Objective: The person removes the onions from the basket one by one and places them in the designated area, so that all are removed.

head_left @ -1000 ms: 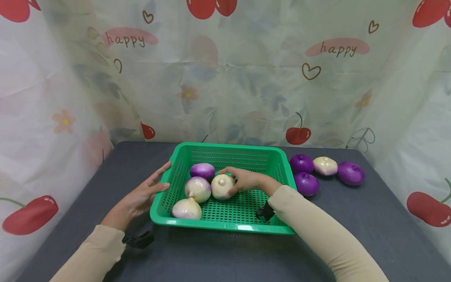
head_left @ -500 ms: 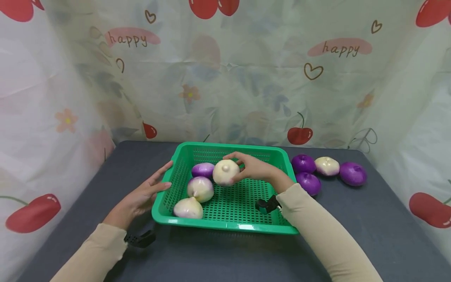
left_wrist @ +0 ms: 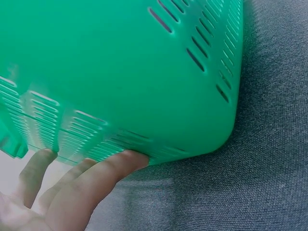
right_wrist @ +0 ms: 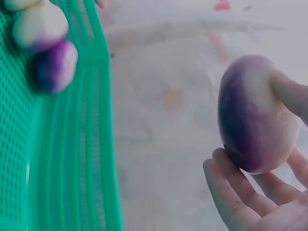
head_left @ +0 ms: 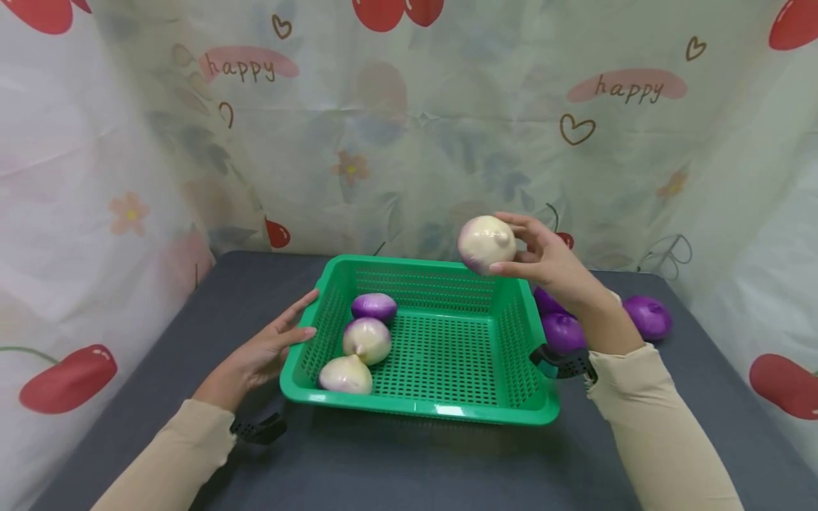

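My right hand (head_left: 554, 273) grips a white-and-purple onion (head_left: 481, 247) between thumb and fingers, raised over the back right rim of the green basket (head_left: 418, 409). In the right wrist view the purple side of this onion (right_wrist: 250, 115) shows, fingers below it and thumb on top. My left hand (head_left: 262, 355) is at the basket's left side, fingertips at the slotted outer wall (left_wrist: 115, 96) in the left wrist view. Along the left of the basket lie a purple onion (head_left: 373, 307) and two white-topped ones, one in the middle (head_left: 367, 341) and one in front (head_left: 346, 375).
Right of the basket, several onions stand on the dark table (head_left: 409, 468); a purple onion (head_left: 564, 333) is close to the basket wall and another purple onion (head_left: 647, 317) farther right. My right arm partly hides this group. A printed curtain (head_left: 422, 163) encloses the back and sides.
My right hand has lifted the white-and-purple onion out of the basket, up and to the right. My left hand has stayed at the basket's left side.
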